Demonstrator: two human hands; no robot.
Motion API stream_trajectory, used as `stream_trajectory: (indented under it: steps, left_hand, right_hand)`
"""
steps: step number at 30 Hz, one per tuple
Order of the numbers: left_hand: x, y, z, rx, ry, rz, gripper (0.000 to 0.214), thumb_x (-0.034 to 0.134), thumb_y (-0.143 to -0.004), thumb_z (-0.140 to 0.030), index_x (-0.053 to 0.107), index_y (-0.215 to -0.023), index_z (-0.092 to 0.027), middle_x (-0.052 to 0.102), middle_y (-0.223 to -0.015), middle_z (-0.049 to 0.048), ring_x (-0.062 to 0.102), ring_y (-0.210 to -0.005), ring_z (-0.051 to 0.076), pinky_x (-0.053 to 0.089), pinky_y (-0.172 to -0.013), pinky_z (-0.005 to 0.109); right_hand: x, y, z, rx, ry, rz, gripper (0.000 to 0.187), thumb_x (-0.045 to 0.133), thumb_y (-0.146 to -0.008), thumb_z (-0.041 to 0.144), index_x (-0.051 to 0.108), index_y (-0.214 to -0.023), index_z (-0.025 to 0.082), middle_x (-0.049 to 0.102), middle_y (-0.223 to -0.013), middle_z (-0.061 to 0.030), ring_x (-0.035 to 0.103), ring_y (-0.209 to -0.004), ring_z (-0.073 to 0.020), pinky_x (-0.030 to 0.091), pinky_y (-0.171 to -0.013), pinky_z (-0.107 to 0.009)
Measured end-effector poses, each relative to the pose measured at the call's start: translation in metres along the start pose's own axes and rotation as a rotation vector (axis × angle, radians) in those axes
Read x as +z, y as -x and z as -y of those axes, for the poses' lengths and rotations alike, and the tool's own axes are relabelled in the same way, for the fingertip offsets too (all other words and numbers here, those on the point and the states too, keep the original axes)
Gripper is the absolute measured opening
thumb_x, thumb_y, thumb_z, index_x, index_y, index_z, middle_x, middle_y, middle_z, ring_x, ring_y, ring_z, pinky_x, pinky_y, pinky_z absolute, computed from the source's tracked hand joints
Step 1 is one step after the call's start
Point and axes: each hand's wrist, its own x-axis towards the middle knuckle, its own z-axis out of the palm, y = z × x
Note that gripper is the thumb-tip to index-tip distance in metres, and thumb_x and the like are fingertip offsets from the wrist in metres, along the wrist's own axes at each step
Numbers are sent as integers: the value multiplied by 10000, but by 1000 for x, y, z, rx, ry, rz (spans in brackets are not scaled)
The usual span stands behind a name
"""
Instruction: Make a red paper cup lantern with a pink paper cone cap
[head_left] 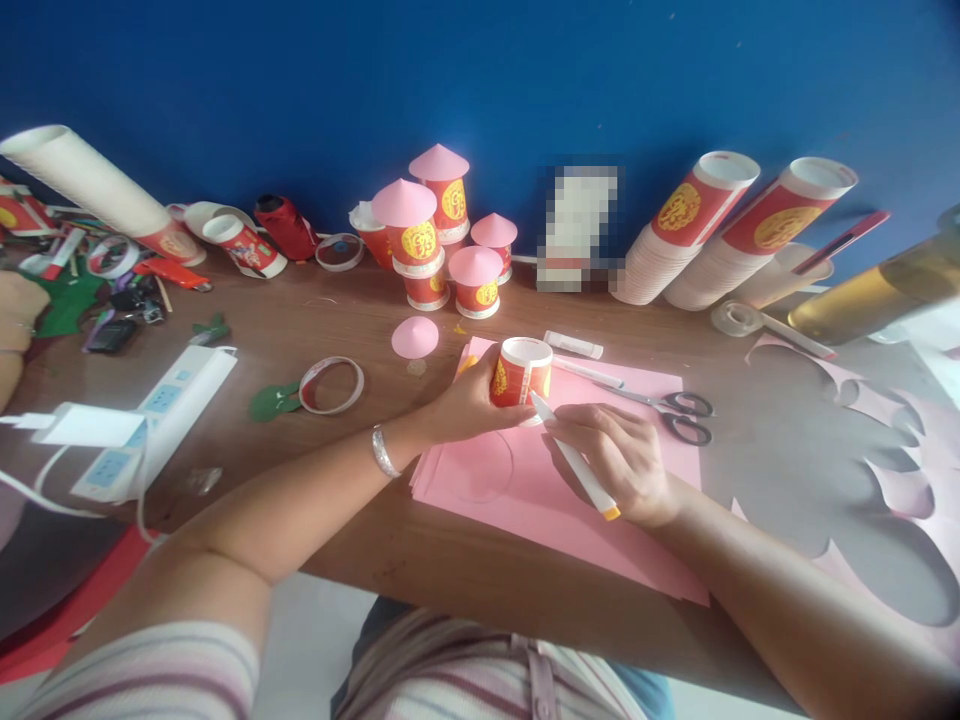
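A small red paper cup (520, 372) is stood mouth down on a stack of pink paper (555, 520), near its far edge, at the middle of the table (360, 330). The cup is gripped around its side by the left hand (469, 405), fingers closed on it. A white pen (576, 460) is held in the closed right hand (619, 460), with its tip set against the foot of the cup where it meets the paper.

A faint circle (484, 465) is already drawn on the paper just below the left hand, so one outline appears to be done, and the one around the cup is judged to be in progress; whether it is closed cannot be told. Nothing has been cut from the top sheet as far as can be seen.

Scissors (675, 410) are laid just beyond the right hand, and a loose pink cone (415, 337) is left beside the paper. Further back, four cups topped with pink cones (442, 240) are grouped together. Two long stacks of plain cups (697, 230) are laid to the right, which suggests that much is left.
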Motion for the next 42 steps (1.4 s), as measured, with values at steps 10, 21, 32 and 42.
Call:
stream_trajectory:
  steps: [10,21,32,42]
  left_hand:
    - [0,0,0,-7,-23,-2,544,803,-777,-367,509,-1205,-203,641,-1144,71,638,-1052,256,557,-880,395]
    - [0,0,0,-25,34,8,580,808,-786,-398,492,-1230,-199,642,-1145,81,641,-1059,258,564,-880,396]
    - [0,-1,1,10,97,41,559,805,-803,-392,498,-1229,-199,658,-1139,83,656,-1047,239,574,-867,377]
    - [-1,-1,0,11,85,59,571,796,-805,-404,479,-1234,-198,654,-1145,86,655,-1049,251,571,-864,391]
  right_hand:
    - [0,1,-1,5,-5,20,277,472,-948,60,612,-1176,129,721,-915,-123,697,-745,-198,589,-617,-317]
    - [2,2,-2,33,-10,16,300,466,-951,72,605,-1203,157,715,-929,-111,704,-776,-204,593,-648,-332]
    - [0,-2,-4,38,18,-27,236,525,-929,59,585,-1143,139,699,-877,-104,677,-733,-198,561,-614,-321]
    - [3,-2,-1,43,41,-68,227,593,-912,52,595,-1113,157,693,-863,-74,679,-732,-179,578,-636,-315]
